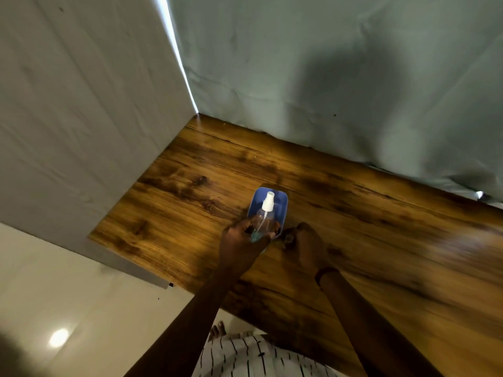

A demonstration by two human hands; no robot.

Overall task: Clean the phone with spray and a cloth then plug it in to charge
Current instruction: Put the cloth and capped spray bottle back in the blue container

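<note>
Head view: left hand [239, 236] fingers [273, 227] curled round spray bottle [265, 214], right hand [307, 247] pinching small clear cap [289, 238].

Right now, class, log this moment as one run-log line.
left hand: grips clear plastic spray bottle with white nozzle | over blue rounded phone on brown wooden table | right hand: pinches small clear cap
</note>
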